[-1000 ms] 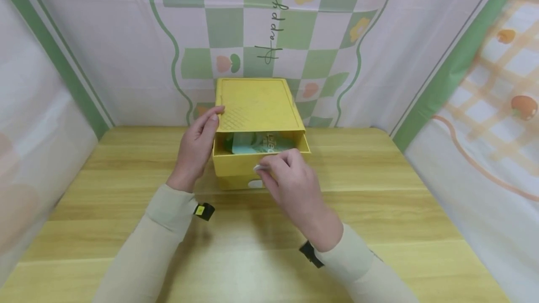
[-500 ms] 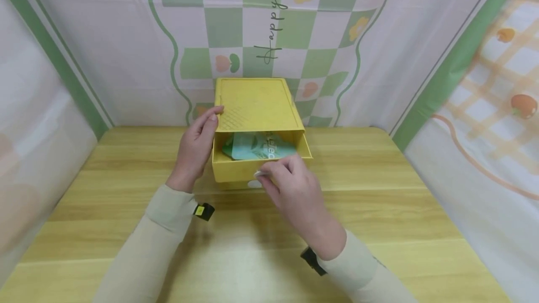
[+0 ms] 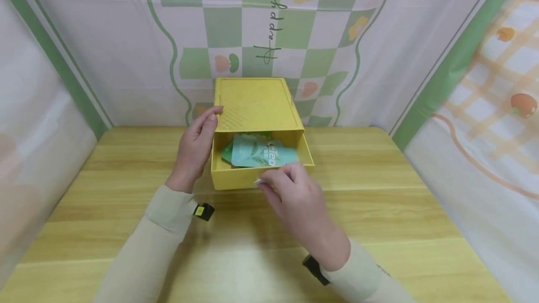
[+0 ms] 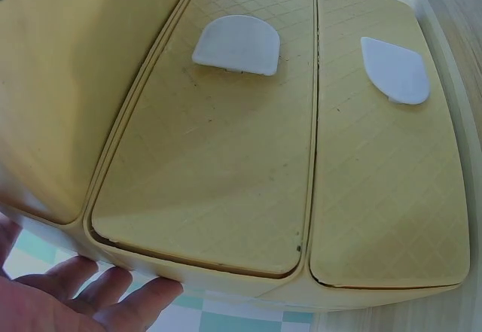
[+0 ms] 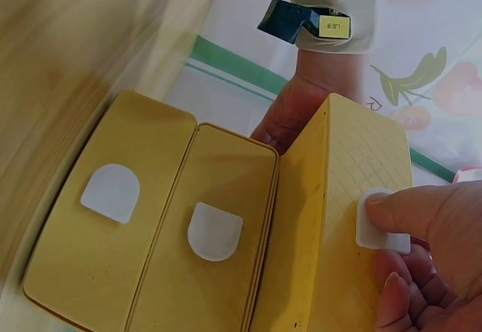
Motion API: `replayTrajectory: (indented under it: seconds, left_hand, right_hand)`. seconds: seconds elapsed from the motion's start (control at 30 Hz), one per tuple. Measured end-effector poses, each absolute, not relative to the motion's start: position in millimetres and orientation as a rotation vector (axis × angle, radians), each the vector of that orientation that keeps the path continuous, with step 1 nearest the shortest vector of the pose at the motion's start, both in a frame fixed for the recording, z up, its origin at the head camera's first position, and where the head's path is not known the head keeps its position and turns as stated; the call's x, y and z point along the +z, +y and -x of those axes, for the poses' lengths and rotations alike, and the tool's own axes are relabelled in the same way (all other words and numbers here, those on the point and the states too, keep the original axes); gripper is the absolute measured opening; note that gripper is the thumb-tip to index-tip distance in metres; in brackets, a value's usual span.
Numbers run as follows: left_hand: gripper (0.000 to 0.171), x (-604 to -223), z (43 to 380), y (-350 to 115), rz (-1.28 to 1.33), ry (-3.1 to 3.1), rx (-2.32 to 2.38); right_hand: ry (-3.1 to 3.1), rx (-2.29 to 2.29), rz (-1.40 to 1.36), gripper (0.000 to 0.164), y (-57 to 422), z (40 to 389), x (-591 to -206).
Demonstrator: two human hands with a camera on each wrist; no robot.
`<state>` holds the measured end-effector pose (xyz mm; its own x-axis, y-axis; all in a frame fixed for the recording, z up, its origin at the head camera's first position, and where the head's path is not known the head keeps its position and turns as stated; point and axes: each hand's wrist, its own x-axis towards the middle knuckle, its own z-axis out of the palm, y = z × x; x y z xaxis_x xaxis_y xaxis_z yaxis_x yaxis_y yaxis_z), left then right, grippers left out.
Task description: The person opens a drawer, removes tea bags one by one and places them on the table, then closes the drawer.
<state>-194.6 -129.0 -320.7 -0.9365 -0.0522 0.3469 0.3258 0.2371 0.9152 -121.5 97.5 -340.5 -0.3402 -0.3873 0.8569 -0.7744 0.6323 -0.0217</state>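
Observation:
A small yellow drawer cabinet (image 3: 252,104) stands on the table with its top drawer (image 3: 233,179) pulled part way out. In that drawer lies a teal pouch (image 3: 252,151) with white lettering, and a greener packet shows behind it. My right hand (image 3: 296,202) pinches the drawer's white handle (image 5: 367,240), thumb on its upper face and fingers curled beneath. On the left, my left hand (image 3: 195,148) rests against the cabinet's side, its thumb and fingers extended near the top edge.
Two lower drawers, each with a white handle (image 5: 215,232), are closed beneath the top one. The wood-grain table (image 3: 400,219) extends in front and on both sides. Patterned cloth (image 3: 223,27) hangs behind the cabinet and along the sides.
My right hand has drawn the top drawer farther toward me, so more of the teal pouch shows. The left hand stays in place on the cabinet's side.

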Motion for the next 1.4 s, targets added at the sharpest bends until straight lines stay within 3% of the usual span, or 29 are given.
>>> replayTrajectory:
  seconds: [0.67, 1.13, 1.4]
  left_hand:
    - [0.050, -339.2, 208.7, -132.9, 0.264, -2.181, -1.730]
    - [0.046, -315.0, 188.0, -125.5, 0.249, -2.191, -1.743]
    - [0.048, -333.9, 205.3, -131.3, 0.266, -2.169, -1.740]
  right_hand:
    - [-1.934, 0.576, -0.924, 0.019, 100.0, 108.6, -342.2]
    - [-1.948, 0.571, -0.933, 0.018, 101.2, 101.4, -340.7]
    - [-1.963, 0.570, -0.932, 0.019, 102.3, 98.5, -340.4]
